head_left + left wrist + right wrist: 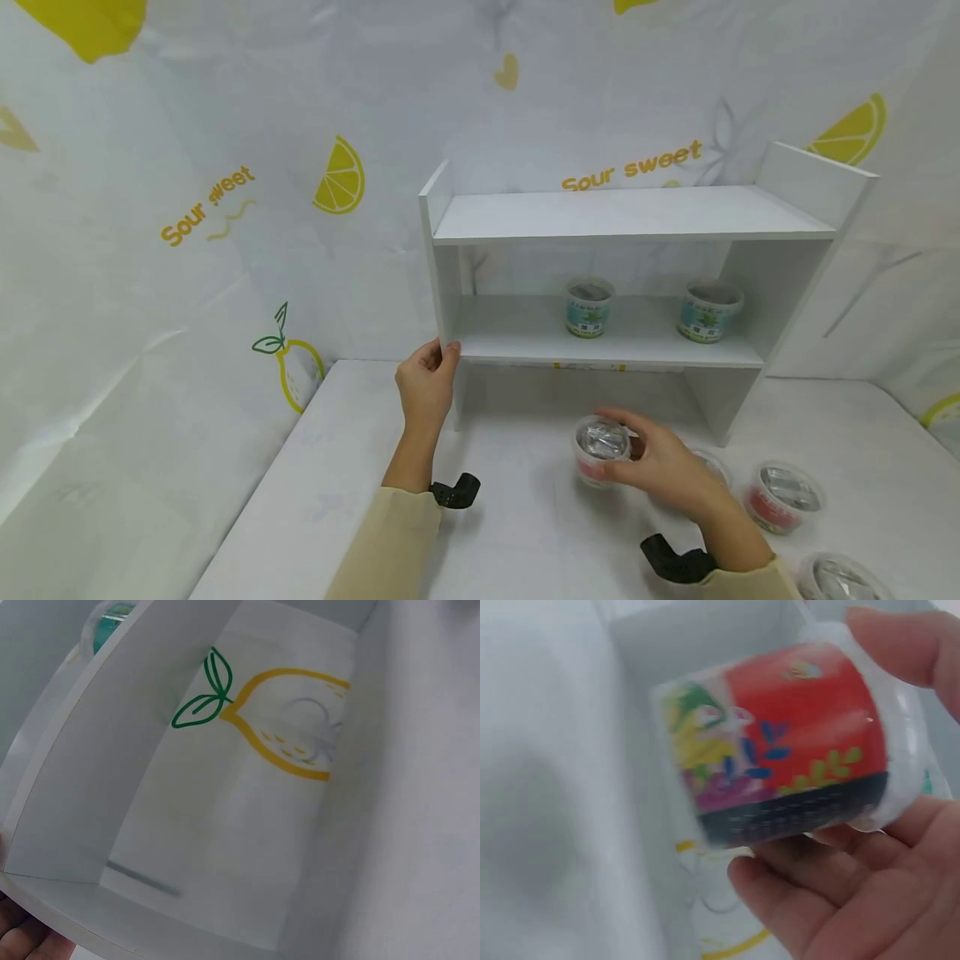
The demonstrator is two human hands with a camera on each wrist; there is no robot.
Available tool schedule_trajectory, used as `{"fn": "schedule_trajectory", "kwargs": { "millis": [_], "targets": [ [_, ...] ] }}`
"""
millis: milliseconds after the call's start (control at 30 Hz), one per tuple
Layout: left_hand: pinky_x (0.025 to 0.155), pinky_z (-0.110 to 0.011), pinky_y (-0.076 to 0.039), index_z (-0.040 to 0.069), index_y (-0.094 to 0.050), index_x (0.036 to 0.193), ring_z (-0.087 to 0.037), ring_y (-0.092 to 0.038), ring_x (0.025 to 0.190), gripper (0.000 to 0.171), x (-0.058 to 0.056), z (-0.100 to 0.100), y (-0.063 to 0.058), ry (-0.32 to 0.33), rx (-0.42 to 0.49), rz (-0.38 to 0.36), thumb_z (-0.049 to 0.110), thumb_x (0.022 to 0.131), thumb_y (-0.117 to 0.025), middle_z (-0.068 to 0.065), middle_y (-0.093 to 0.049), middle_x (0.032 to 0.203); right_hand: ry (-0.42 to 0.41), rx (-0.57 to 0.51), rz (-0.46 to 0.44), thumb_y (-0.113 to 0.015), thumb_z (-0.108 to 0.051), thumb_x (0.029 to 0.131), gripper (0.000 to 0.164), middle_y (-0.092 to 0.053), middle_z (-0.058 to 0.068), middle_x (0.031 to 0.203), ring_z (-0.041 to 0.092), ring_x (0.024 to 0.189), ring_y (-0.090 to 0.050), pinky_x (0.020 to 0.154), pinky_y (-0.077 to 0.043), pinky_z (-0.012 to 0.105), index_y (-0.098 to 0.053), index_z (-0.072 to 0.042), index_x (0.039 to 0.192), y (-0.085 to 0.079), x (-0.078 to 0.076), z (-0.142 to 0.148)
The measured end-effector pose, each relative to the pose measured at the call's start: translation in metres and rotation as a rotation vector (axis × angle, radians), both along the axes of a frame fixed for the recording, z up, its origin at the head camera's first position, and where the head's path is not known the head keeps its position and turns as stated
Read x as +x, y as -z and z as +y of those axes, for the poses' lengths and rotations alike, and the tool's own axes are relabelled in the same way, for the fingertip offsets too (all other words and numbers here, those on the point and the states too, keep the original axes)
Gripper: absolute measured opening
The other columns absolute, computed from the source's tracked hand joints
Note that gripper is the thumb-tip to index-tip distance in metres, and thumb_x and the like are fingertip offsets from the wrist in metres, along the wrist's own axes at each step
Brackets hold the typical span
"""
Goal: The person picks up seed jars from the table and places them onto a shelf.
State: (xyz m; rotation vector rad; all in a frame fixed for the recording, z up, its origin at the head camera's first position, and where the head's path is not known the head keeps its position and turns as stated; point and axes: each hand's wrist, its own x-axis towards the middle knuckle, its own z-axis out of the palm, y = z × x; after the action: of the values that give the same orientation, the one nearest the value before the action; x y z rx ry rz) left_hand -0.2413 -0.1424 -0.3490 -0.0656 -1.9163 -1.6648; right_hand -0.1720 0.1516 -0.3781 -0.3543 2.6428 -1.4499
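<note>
Head, right hand (663, 462): holds a red cup (598, 446) before the shelf (637, 213), hiding most of a second cup (716, 467).
Head, left hand (426, 387): pinches the shelf's side.
Left wrist, fingers (26, 939): cut off at lower left.
Right wrist, lettering (795, 814): too blurred to read.

Right hand (663, 467) hid most of one cup (715, 465), head view's bottom edge chopped another cup (840, 581), fine print (795, 814) on the held cup (802, 727) was blurry mush.

White shelf (637, 215), as I face it; teal-labelled cups (587, 315) at three o'clock; red cup (810, 712) at five, blue-leafed, its dark band (795, 812) possibly lettered; white backdrop (240, 100), yellow citrus wedges (340, 182) at ten and two.
</note>
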Motion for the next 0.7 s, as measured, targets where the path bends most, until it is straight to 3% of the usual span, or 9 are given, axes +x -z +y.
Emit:
{"fn": "schedule_trajectory", "kwargs": {
  "millis": [67, 233, 400, 567, 700],
  "targets": [
    [0.073, -0.021, -0.058, -0.013, -0.069, 0.109, -0.032, -0.073, 0.091, 0.026, 0.0, 0.0, 0.0, 0.0, 0.001, 0.002, 0.006, 0.091, -0.067, -0.024, -0.073, 0.1, 0.016, -0.045, -0.02, -0.081, -0.021, 0.078, 0.074, -0.058, 0.02, 0.129, 0.024, 0.098, -0.061, 0.075, -0.051, 0.032, -0.048, -0.011, 0.143, 0.001, 0.0, -0.003],
    [0.074, -0.021, -0.058, -0.013, -0.068, 0.109, -0.032, -0.073, 0.092, 0.026, 0.0, 0.0, 0.0, 0.008, 0.004, -0.004, 0.007, 0.092, -0.067, -0.024, -0.073, 0.1, 0.032, -0.122, -0.027, -0.079, -0.021, 0.08, 0.073, -0.052, 0.019, 0.138, 0.026, 0.111, -0.055, 0.081, -0.051, 0.028, -0.046, -0.012, 0.145, 0.004, -0.001, -0.01],
    [0.074, -0.021, -0.058, -0.012, -0.069, 0.109, -0.031, -0.073, 0.093, 0.026, 0.0, -0.001, 0.0, 0.006, 0.005, -0.015, 0.007, 0.092, -0.067, -0.023, -0.073, 0.101, 0.019, -0.264, -0.035, -0.075, -0.011, 0.082, 0.072, -0.048, 0.019, 0.143, 0.023, 0.122, -0.053, 0.088, -0.05, 0.021, -0.043, -0.007, 0.147, 0.007, -0.001, -0.015],
    [0.074, -0.022, -0.058, -0.012, -0.069, 0.109, -0.031, -0.073, 0.093, 0.025, 0.001, -0.001, -0.001, -0.003, 0.008, -0.017, 0.007, 0.092, -0.067, -0.023, -0.073, 0.101, -0.005, -0.418, -0.033, -0.072, -0.006, 0.086, 0.074, -0.046, 0.025, 0.141, 0.005, 0.112, -0.057, 0.087, -0.052, 0.019, -0.035, -0.001, 0.15, 0.01, 0.0, -0.021],
    [0.073, -0.021, -0.058, -0.012, -0.069, 0.109, -0.031, -0.073, 0.092, 0.025, 0.001, 0.0, -0.001, 0.013, 0.017, -0.029, 0.008, 0.092, -0.068, -0.022, -0.073, 0.099, -0.012, -0.52, 0.0, -0.07, -0.002, 0.087, 0.074, -0.042, 0.024, 0.143, 0.002, 0.112, -0.057, 0.089, -0.051, 0.017, -0.031, 0.0, 0.151, 0.01, 0.002, -0.027]
  ]
}}
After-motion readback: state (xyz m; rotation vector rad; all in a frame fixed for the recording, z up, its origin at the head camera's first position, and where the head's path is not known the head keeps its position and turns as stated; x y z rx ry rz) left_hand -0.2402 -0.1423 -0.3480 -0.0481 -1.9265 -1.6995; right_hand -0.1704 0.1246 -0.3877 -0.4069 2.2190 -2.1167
